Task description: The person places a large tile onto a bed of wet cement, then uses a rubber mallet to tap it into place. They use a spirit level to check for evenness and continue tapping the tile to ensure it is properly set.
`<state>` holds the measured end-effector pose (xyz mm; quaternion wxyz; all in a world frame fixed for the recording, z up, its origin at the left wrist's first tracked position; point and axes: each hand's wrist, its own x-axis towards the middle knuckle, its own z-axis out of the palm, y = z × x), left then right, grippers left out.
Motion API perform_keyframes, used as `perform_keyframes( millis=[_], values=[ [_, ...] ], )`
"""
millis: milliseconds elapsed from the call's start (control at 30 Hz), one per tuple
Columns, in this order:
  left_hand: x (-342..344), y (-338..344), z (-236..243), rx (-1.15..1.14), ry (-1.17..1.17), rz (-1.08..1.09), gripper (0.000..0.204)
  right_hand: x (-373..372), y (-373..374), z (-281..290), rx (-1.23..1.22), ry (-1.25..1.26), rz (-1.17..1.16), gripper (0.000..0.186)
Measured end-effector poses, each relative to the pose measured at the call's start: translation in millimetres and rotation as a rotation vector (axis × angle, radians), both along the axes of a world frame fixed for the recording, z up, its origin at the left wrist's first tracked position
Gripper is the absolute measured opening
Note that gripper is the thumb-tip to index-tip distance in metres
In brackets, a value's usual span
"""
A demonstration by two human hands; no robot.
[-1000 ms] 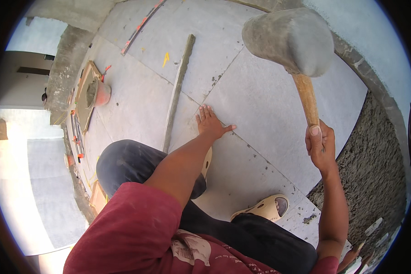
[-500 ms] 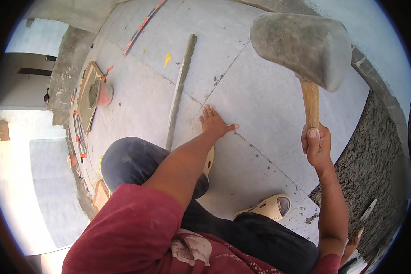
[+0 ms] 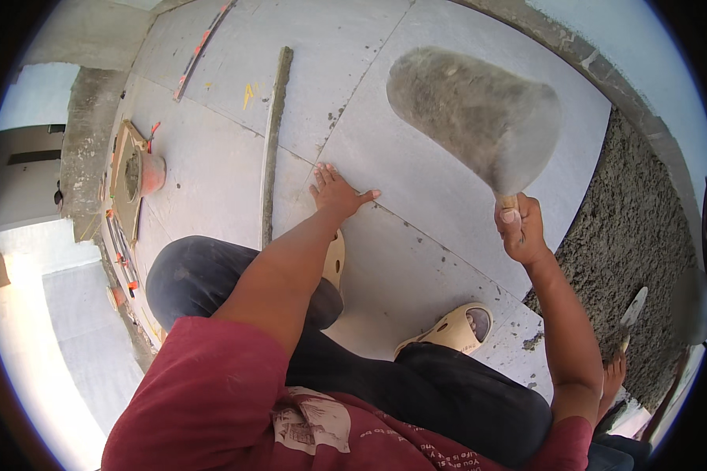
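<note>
Large grey floor tiles (image 3: pixel 448 212) are covering most of the ground, and a strip of rough grey mortar bed (image 3: pixel 628 235) is running along their right edge. The person is crouching on the tiles in a red shirt and dark trousers, with one cream clog (image 3: pixel 452 330) showing near the tiles' lower right edge. A rubber mallet (image 3: pixel 479 118) is hanging raised above the tiles, its big grey head looming close to the camera and its wooden handle pointing down. The right hand (image 3: pixel 520 231) is gripping that handle just below the head, fingers wrapped tightly around it and thumb lying along the wood. A long straightedge (image 3: pixel 271 149) is lying on the tiles toward their left side, running away from the person. The left hand (image 3: pixel 336 192) is pressing flat on a tile beside a joint line, fingers straight and slightly spread, thumb out to the side. An orange bucket (image 3: pixel 143 174) is sitting by the tiles' left edge.
</note>
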<state>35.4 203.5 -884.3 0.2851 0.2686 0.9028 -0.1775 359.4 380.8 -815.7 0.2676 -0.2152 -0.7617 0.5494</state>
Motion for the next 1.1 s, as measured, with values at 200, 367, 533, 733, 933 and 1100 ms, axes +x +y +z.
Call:
perform_keyframes(
  millis=[200, 367, 533, 733, 933, 1100],
  values=[
    [4.6, 18.4, 2.1, -0.148, 0.017, -0.062, 0.143, 22.4, 43.3, 11.2, -0.313, -0.675, -0.164, 0.077],
    [17.2, 1.3, -2.1, 0.065, 0.095, -0.308, 0.123, 43.5, 67.0, 57.1, -0.181, -0.458, -0.353, 0.075],
    [142.9, 18.9, -19.6, 0.405, -0.097, -1.011, 0.08, 95.3, 63.1, 53.7, -0.253, -0.368, -0.587, 0.073],
    [259.7, -3.5, -23.9, 0.442, -0.346, -1.32, 0.058, 130.9, 45.8, 47.1, -0.405, -0.264, -0.679, 0.066],
    [247.1, 0.8, -16.5, 0.453, -0.414, -1.431, 0.053, 144.9, 27.1, 34.6, -0.538, -0.31, -0.732, 0.067],
    [239.0, -0.9, -23.1, 0.511, -0.414, -1.426, 0.051, 143.1, 16.3, 5.7, -0.638, -0.367, -0.687, 0.066]
  ],
)
